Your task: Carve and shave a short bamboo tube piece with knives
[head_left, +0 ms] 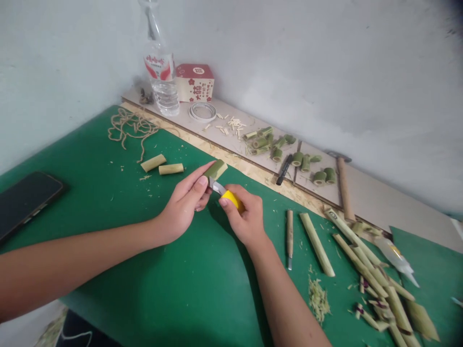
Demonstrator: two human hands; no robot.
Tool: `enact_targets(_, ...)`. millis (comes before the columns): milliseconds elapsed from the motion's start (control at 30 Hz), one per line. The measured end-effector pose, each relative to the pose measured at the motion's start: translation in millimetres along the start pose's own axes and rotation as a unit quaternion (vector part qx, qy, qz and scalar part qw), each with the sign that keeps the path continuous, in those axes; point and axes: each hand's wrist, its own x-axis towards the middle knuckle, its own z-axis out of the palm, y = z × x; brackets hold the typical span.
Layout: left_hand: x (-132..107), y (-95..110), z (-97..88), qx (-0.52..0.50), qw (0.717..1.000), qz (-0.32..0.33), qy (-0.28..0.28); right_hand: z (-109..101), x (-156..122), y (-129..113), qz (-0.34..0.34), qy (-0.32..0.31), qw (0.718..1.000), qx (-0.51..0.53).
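Note:
My left hand (184,205) pinches a short green bamboo piece (217,168) between thumb and fingers, just above the green mat (173,284). My right hand (246,219) is closed round a yellow-handled knife (231,197). Its short metal blade (216,187) lies against the lower end of the bamboo piece. Both hands meet at the middle of the mat, forearms coming in from the lower left and bottom.
Two cut bamboo pieces (162,165) and twine (132,127) lie left of the hands. A phone (25,200) sits at far left. A water bottle (161,67), box (194,82), tape ring (202,112), bamboo rings (289,152), hammer (343,185) line the wall. Split bamboo strips (369,270), a carving tool (290,238), shavings (318,299) lie right.

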Motion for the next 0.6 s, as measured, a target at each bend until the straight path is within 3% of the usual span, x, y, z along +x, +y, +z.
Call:
enact_targets(300, 4.3, 5.3, -0.5, 0.036, 0.999, -0.009, -0.008, 3.7, -3.1, 2.1, -0.016, 0.024, 0.999, -0.036)
enact_targets(433, -10.2, 7.7, 4.7, 0.049, 0.999, -0.022, -0.005, 2.0, -0.7, 6.0, 0.074, 0.113, 0.987, -0.083)
enact_targets(500, -20.8, 6.3, 8.6, 0.059, 0.996, -0.031, -0.053, 0.1, 1.4, 7.5, 0.125, 0.163, 0.974, -0.092)
enact_targets(567, -25.0, 5.5, 11.2, 0.036, 0.994, -0.042, -0.089, -0.9, 2.6, 7.8, 0.122, 0.163, 0.975, -0.092)
enact_targets(600, -23.4, 6.0, 11.6, 0.023, 0.996, -0.052, -0.075, -1.0, 2.7, 7.6, 0.115, 0.160, 0.976, -0.093)
